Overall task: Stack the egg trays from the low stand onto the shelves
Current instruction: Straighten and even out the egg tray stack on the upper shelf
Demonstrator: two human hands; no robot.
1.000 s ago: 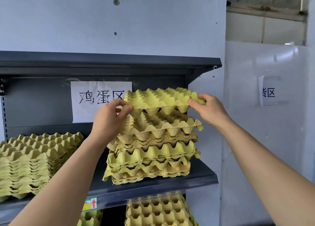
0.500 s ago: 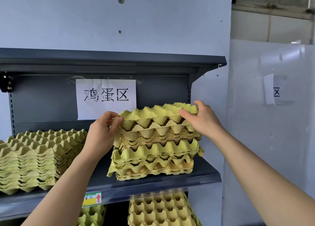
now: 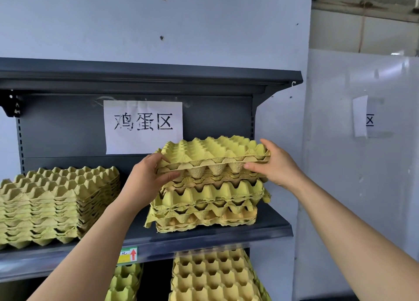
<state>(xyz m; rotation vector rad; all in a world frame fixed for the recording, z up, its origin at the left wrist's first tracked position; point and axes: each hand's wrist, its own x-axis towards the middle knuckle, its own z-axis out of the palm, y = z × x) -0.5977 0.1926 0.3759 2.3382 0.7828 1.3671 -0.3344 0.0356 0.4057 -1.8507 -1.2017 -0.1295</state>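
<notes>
Change: top egg tray (image 3: 213,151), raised and tilted above the pile a second ago, has come down and now sits nearly level on the right stack (image 3: 205,201); both hands have dropped with it.
Top tray: centre right of the frame, on the middle shelf (image 3: 267,229), just below the paper sign (image 3: 143,126).
Left hand (image 3: 148,179): closed on the tray's left edge, thumb on top, fingers curled against the layers beneath.
Right hand (image 3: 275,165): closed on the tray's right front corner, fingers along the front edge, thumb over the rim.
Right stack edges: uneven; lower trays jut out at the left front corner and at the right side, so the layers do not line up.
Stack footing: near the shelf's right end, set back a little from the front lip.
Room above: open gap between the top tray and the upper shelf (image 3: 158,78).
Room beside: bare strip of shelf between the right stack and the left stack (image 3: 56,204), which fills the lower left of the frame and looks tidier.
Below: more trays (image 3: 213,278) on the level under the shelf, at the bottom centre.
Shelf lip: price tag (image 3: 128,255) with a red arrow, partly behind the left forearm.
</notes>
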